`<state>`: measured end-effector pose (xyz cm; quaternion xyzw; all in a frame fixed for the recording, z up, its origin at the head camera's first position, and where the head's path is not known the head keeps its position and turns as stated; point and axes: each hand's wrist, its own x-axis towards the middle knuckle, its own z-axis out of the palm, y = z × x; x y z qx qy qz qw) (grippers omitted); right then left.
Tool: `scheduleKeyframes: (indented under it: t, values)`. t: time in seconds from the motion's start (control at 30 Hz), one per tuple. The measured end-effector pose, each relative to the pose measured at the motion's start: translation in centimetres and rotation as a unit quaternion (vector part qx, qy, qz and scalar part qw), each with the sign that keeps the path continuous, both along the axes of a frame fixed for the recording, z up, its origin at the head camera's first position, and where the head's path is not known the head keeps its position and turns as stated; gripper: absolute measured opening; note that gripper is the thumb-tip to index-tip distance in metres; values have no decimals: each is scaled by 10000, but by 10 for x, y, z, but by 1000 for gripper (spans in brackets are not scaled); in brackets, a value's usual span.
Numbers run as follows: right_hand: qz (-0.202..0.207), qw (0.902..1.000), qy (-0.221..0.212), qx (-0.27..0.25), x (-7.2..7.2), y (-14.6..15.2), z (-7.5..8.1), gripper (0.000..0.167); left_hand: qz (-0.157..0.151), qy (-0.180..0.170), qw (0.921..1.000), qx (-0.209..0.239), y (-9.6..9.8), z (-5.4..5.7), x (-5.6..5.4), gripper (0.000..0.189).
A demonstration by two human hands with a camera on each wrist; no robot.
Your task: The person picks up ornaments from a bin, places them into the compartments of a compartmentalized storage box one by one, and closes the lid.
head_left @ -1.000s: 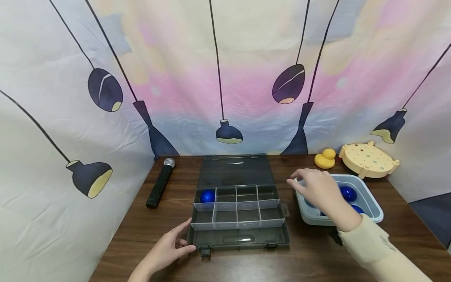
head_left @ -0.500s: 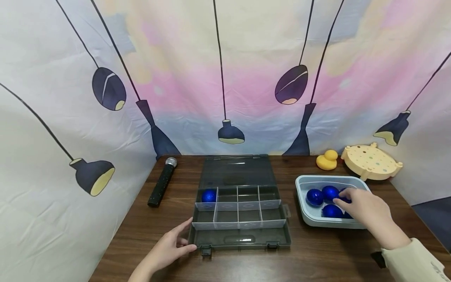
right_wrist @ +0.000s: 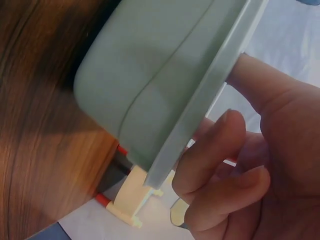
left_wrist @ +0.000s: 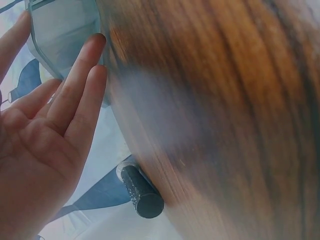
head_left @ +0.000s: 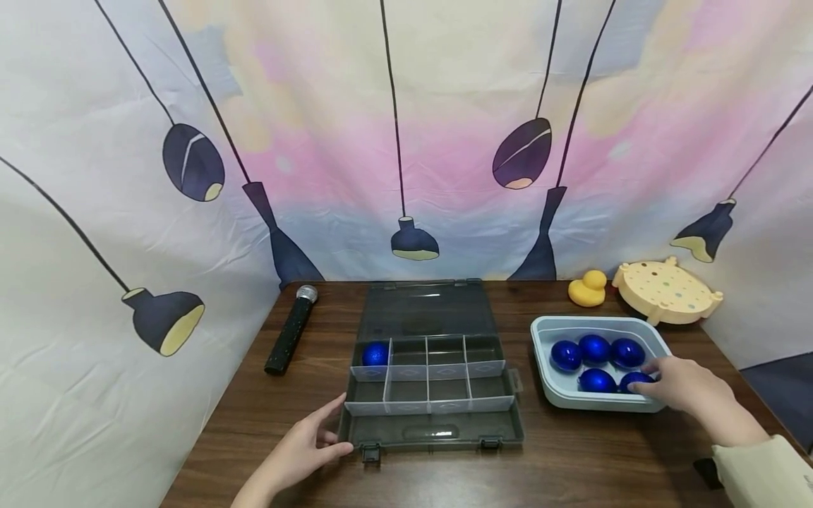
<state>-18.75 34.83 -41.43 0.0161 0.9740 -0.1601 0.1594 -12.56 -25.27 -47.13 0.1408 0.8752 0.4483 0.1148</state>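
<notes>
The hands are well apart on the counter (head_left: 451, 485). With the clear grey compartment box (head_left: 375, 427) as the dial's centre in the head view, the left hand (head_left: 301, 448) lies at eight o'clock, fingers extended, a fingertip and the thumb touching the box's side. Its lid (head_left: 427, 310) lies open at twelve; one blue ball (head_left: 375, 354) sits in the ten o'clock compartment. At three stands a pale blue tub (head_left: 606, 402) with five more inside. The right hand (head_left: 689, 388) reaches over that tub's four o'clock corner, thumb and fingers at the nearest ball (head_left: 635, 382); whether they pinch it I cannot tell. A microphone (head_left: 291, 335) lies between nine and ten, a yellow duck (head_left: 587, 289) at two.
</notes>
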Motion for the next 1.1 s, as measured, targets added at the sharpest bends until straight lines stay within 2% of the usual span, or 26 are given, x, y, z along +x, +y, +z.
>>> scheduleKeyframes:
  t: [0.5,0.73,0.9,1.1]
  values:
    - [-62,9998,-124,169,-11,4,-1,64,-9,-41,9999,130,-1,-1,1,83]
    - [-35,10000,-24,80,-11,1,0,66,7,-63,9999,128,-1,-1,0,83]
    - [56,9995,290,144,-11,0,9,71,-15,-77,9999,121,-2,0,-1,84]
    - [96,9940,1080,121,-6,-4,16,71,-34,-130,9997,180,-2,1,-1,84]
